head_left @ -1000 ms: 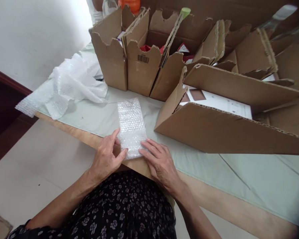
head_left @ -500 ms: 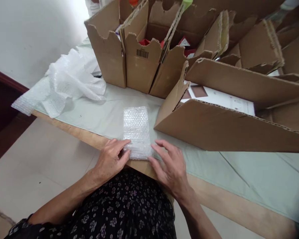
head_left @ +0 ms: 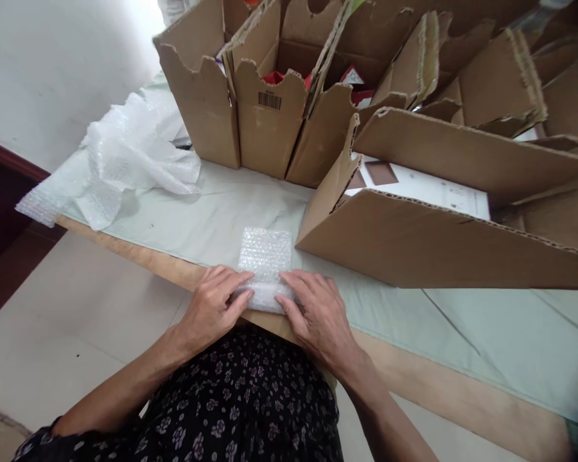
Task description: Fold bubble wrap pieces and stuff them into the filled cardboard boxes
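A small piece of clear bubble wrap (head_left: 266,251) lies at the table's front edge, its near end rolled or folded into a thick band. My left hand (head_left: 218,298) grips the left end of that band between thumb and fingers. On the opposite end, my right hand (head_left: 313,311) holds it the same way, fingertips on top and thumb at the near side. Whether anything is inside the folded band cannot be made out.
A crumpled heap of bubble wrap (head_left: 130,151) lies at the left end of the table. Several open cardboard boxes (head_left: 264,135) stand along the back. A long cardboard box (head_left: 443,244) with a white printed box (head_left: 428,190) inside stands at the right.
My right hand has moved left and closed on the band's right end. The flat part of the bubble wrap has become shorter as its near end was folded over.
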The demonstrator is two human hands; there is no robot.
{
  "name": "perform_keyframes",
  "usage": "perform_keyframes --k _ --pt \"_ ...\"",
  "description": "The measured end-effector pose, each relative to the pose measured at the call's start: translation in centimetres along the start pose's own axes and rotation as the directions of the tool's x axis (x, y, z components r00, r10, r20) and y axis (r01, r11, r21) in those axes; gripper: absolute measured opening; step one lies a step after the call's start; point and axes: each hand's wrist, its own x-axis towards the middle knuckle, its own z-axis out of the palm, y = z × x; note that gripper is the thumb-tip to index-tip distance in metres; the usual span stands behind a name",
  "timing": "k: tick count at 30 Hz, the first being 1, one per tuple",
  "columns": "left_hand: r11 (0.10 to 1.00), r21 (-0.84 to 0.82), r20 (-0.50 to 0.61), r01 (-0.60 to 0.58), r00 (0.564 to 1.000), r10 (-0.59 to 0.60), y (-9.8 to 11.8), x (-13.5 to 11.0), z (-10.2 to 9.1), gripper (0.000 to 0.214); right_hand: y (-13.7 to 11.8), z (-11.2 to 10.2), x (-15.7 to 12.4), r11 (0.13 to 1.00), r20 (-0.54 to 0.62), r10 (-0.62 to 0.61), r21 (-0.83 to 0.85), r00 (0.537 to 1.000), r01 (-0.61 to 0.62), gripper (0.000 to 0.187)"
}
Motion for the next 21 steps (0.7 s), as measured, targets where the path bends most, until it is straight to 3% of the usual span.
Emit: perform_keyframes --k 2,6,12,17,21 --pt "0.997 0.069 -0.018 0.027 1.0 -0.026 -0.6 0.7 0.6 0.019 0.1 0.2 0.0 0.995 -0.046 -0.051 -0.087 0.998 0.046 0.032" --pt "0.996 0.084 -0.041 0.005 0.999 -0.001 -0.8 0.6 0.5 0.023 0.4 0.4 0.1 0.983 0.06 -0.153 -0.094 0.986 0.159 0.026" --pt "0.997 -0.042 0.022 -0.061 0.998 0.062 0.3 -0.7 -0.8 0.031 0.0 -0.1 -0.4 0.989 0.102 -0.015 0.146 0.995 0.0 0.027" --pt "0.987 0.15 -0.005 0.055 0.999 -0.055 -0.8 0.8 0.3 0.03 -0.2 0.2 -0.1 0.992 -0.01 -0.034 -0.119 0.999 0.033 0.039" --pt "0.978 0.13 -0.075 0.161 0.985 -0.153 -0.9 0.7 0.2 0.04 0.3 1.1 1.1 0.977 0.069 -0.107 -0.178 0.992 0.117 0.028"
